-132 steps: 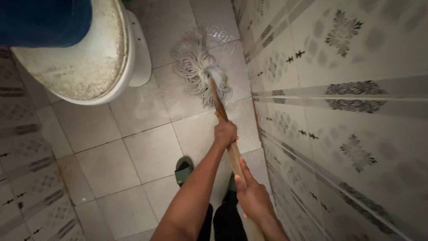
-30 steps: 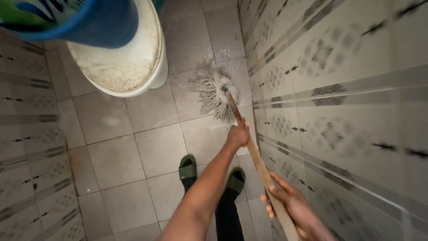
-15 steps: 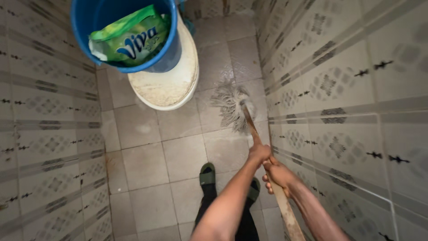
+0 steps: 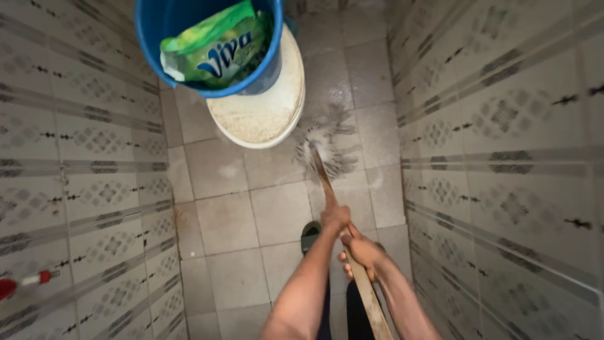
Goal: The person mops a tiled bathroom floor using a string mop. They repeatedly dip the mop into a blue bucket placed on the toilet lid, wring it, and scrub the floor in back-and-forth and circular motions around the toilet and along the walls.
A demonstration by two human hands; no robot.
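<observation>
I hold a wooden mop handle with both hands. My left hand grips it higher up the shaft, toward the mop head. My right hand wraps the handle just below, close to my body. The grey string mop head lies spread on the wet tiled floor beside the toilet. One green sandal shows under my left forearm.
A blue bucket holding a green plastic packet rests on the closed, dirty toilet lid. Patterned tiled walls stand close on the left and right. A red and white object pokes in at the left edge.
The mop head has slid left, away from the right wall toward the toilet base. My hands have come close together on the handle. The view has tilted up, showing the bucket.
</observation>
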